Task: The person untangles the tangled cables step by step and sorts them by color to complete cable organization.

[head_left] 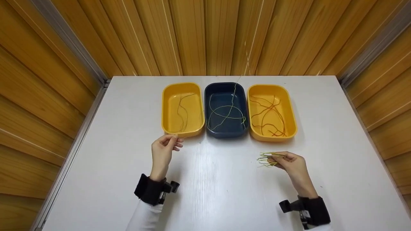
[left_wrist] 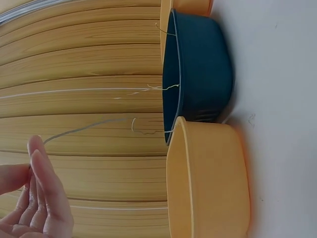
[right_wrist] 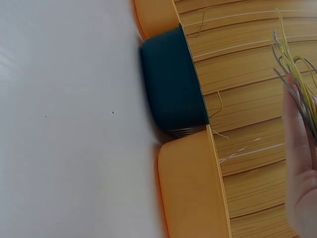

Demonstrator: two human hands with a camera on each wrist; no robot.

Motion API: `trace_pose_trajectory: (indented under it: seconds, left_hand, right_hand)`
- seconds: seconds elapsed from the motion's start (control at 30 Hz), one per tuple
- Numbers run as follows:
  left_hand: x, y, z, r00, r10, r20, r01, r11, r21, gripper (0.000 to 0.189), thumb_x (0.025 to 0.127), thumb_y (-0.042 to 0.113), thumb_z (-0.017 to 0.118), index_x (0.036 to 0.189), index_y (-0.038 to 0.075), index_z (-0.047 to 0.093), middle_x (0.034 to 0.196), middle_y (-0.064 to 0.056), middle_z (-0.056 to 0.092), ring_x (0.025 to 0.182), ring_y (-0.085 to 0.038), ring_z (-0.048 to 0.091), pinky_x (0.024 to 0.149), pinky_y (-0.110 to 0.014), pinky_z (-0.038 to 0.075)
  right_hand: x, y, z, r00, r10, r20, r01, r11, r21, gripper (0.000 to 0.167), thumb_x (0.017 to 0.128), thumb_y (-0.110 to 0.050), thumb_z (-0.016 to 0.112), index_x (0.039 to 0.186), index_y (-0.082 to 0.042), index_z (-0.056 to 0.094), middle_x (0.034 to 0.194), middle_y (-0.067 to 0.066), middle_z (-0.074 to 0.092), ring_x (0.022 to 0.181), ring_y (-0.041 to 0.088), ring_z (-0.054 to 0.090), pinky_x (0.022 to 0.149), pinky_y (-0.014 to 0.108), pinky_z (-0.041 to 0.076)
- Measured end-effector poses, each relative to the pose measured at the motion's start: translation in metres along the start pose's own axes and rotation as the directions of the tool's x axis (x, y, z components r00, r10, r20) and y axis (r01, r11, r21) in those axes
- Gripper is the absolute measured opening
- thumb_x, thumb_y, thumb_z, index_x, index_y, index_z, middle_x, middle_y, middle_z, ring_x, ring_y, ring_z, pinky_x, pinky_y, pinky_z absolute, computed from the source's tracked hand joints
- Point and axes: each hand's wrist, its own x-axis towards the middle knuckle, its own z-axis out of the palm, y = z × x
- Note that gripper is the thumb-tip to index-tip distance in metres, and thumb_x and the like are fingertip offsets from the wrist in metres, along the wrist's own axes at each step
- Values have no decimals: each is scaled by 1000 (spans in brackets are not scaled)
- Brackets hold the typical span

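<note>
My left hand [head_left: 163, 149] is over the near edge of the left yellow bin [head_left: 165, 112]. It pinches a thin grey string [left_wrist: 84, 128] between thumb and fingertips, its free end trailing away in the left wrist view. My right hand [head_left: 294, 163], in front of the right yellow bin [head_left: 291, 112], grips a folded bundle of yellow-green and grey strings [head_left: 266, 159]. The bundle's loose ends [right_wrist: 282, 42] stick out past the fingers in the right wrist view. Grey string [head_left: 182, 110] lies inside the left bin.
Between the yellow bins stands a dark blue bin [head_left: 226, 133] with yellow-green string [head_left: 229, 110], one end rising over its back rim. Orange-red strings [head_left: 271, 109] lie in the right bin. Wood-patterned panels [head_left: 221, 38] border the white table [head_left: 205, 192].
</note>
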Motion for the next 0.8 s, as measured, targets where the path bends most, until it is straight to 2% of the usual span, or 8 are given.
trace_pose_trajectory:
  seconds: [0.2, 0.4, 0.63, 0.8]
  left_hand:
    - [0, 6, -5, 999, 38, -14, -38, 999, -14, 14, 98, -4, 60, 94, -13, 69, 71, 5, 74, 58, -3, 66, 56, -15, 54]
    - [7, 10, -11, 997, 62, -37, -63, 998, -20, 15, 97, -4, 60, 96, -17, 68, 70, 6, 73, 58, -4, 66, 56, -14, 54]
    - [22, 15, -14, 994, 76, -78, -77, 997, -16, 15, 97, -4, 61, 96, -18, 68, 67, 9, 71, 56, -3, 65, 53, -14, 54]
    - [32, 14, -15, 991, 88, -99, -89, 996, -8, 16, 96, -5, 61, 98, -20, 68, 65, 11, 70, 54, 0, 63, 52, -13, 53]
  right_hand:
    - [-1, 0, 3, 1000, 0, -9, 0, 1000, 13, 15, 96, 7, 61, 104, 4, 74, 79, -9, 78, 78, 3, 75, 78, 19, 63]
    - [-1, -1, 3, 1000, 7, 14, -7, 1000, -14, 16, 97, 5, 60, 108, 6, 72, 80, -11, 77, 80, 2, 74, 79, 18, 63]
    - [-1, -1, 1, 1000, 21, 16, -21, 1000, -18, 19, 98, 4, 59, 98, -9, 74, 81, -12, 77, 80, 2, 74, 80, 18, 62]
    - [-1, 1, 0, 1000, 23, 18, -22, 1000, -20, 17, 98, 3, 61, 98, -8, 74, 81, -12, 77, 81, 1, 74, 80, 18, 62]
